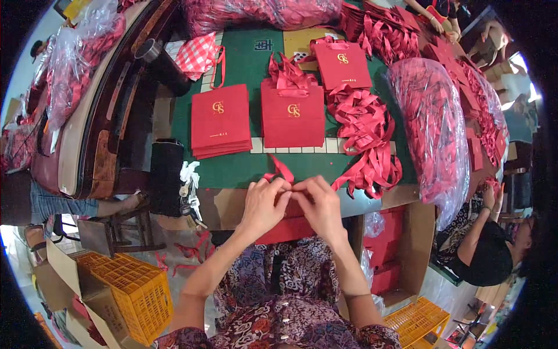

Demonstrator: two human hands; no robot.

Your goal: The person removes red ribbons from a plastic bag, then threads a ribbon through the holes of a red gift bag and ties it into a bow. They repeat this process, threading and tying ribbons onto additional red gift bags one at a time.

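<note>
My left hand (263, 205) and my right hand (319, 209) meet at the table's front edge, fingertips pinched together. A red ribbon (283, 168) loops up from between them; the exact spot they grip is hidden by the fingers. Just below the hands, a red paper bag (290, 230) shows in part against my lap. Beyond them lie a stack of red paper bags (221, 119) at left and another stack of bags (292, 119) with ribbon handles in the middle. To the right is a heap of loose red ribbons (363, 125).
More red bags (343, 64) lie farther back. A clear plastic sack (433, 128) of red ribbons bounds the right side. Keys (192, 200) and a dark tumbler (163, 64) are at left. Below stand yellow crates (139, 296) and a cardboard box (415, 250). Other people work at right.
</note>
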